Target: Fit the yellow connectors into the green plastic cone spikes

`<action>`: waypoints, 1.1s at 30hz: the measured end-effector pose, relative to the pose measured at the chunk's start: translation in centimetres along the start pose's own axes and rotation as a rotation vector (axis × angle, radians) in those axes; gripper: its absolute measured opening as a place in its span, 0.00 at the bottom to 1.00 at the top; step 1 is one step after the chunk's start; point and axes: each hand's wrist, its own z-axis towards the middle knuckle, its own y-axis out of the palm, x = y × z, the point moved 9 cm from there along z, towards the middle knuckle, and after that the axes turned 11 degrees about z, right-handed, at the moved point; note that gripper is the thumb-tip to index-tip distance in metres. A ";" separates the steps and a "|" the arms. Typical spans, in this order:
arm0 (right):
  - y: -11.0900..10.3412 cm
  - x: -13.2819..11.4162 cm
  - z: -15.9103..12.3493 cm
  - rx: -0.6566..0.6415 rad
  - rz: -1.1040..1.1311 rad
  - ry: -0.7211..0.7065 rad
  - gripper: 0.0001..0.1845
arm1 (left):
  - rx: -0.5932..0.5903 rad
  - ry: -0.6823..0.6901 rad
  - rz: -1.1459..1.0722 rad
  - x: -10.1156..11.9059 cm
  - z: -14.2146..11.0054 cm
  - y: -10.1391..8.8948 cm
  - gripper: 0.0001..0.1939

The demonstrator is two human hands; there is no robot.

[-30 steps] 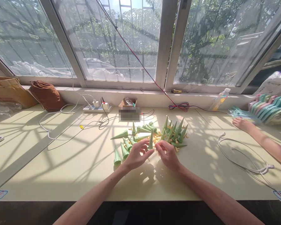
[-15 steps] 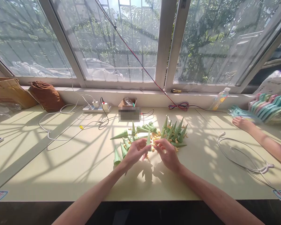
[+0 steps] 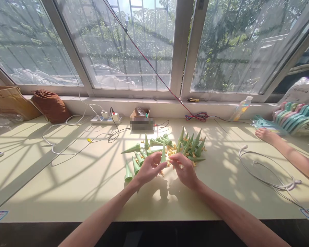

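Note:
My left hand (image 3: 151, 167) is closed around a green plastic cone spike (image 3: 163, 154), which stands upright, tip up, between thumb and fingers. Close to the cone's lower end, my right hand (image 3: 184, 168) pinches with thumb and index finger. What lies in that pinch is too small and bright to make out. Behind both hands is a pile of small orange-yellow pieces (image 3: 171, 149). More green cones (image 3: 128, 173) lie and stand to the left. To the right sits a cluster of cones with orange-yellow pieces attached (image 3: 193, 145).
A small open cardboard box (image 3: 141, 112) and a power strip (image 3: 106, 119) are at the window side. A white cable (image 3: 257, 175) coils at right. Another person's hand (image 3: 267, 136) rests by bagged teal items (image 3: 269, 125). A brown pouch (image 3: 51, 106) stands at left.
My left fingers have shifted slightly around the cone, and a fingertip that showed below it is now hidden. My right hand stays almost in place, still pinching.

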 end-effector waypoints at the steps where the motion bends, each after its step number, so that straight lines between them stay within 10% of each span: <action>1: 0.0 0.0 0.0 -0.001 0.004 0.002 0.09 | 0.022 0.014 0.031 0.0 0.0 -0.2 0.20; 11: -0.1 0.8 -0.1 0.003 0.055 0.047 0.08 | 0.091 0.278 0.244 1.9 -0.5 -0.3 0.10; 33: 0.3 1.1 0.0 -0.027 0.007 0.081 0.10 | 0.112 0.154 0.119 0.7 -0.2 -0.5 0.16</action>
